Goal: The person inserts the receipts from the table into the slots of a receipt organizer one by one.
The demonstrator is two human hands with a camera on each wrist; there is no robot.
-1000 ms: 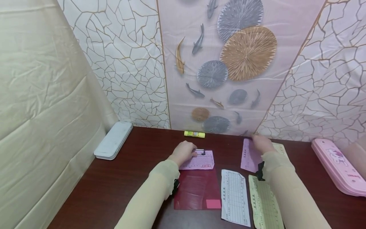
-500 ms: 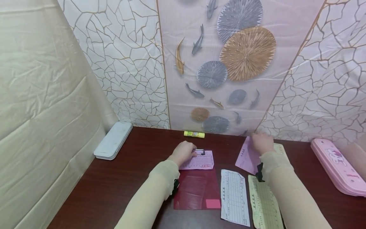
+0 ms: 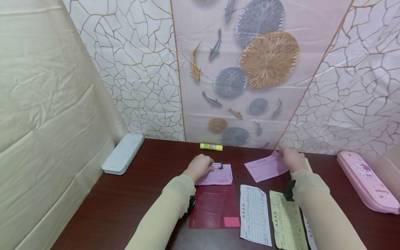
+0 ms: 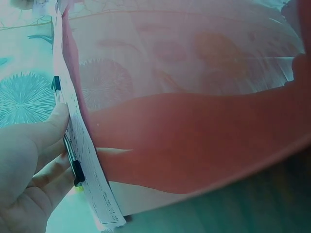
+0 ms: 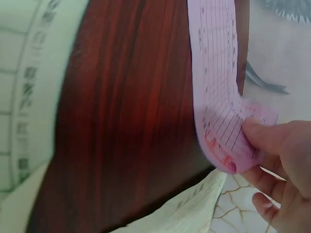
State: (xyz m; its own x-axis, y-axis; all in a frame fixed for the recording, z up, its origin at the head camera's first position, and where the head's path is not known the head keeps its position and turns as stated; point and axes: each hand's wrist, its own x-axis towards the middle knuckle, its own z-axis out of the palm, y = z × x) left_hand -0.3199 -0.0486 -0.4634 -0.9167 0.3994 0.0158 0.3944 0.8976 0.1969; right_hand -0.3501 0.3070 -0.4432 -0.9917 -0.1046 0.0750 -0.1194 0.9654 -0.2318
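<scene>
My left hand (image 3: 200, 167) grips the metal clip (image 4: 73, 158) at the top of a dark red translucent clip folder (image 3: 212, 206), thumb on the clip. Under the clip lies a pink form slip (image 3: 221, 175) with printed lines and a red stamp. My right hand (image 3: 293, 159) pinches the right end of another pink slip (image 3: 265, 168) between thumb and fingers. In the right wrist view this pink slip (image 5: 214, 73) bends upward at the pinched corner, near red stamp marks. A white form slip (image 3: 255, 215) and a yellow one (image 3: 287, 218) lie right of the folder.
A yellow glue stick (image 3: 211, 147) lies at the table's back edge, before a patterned cloth backdrop (image 3: 231, 80). At the left stands a white flat case (image 3: 123, 153); a pink pencil case (image 3: 368, 180) is at the right. More slips lie partly under the right arm.
My right hand has shifted slightly right while the pink slip it pinches has swung left from upright to nearly level. The left hand stays on the clip.
</scene>
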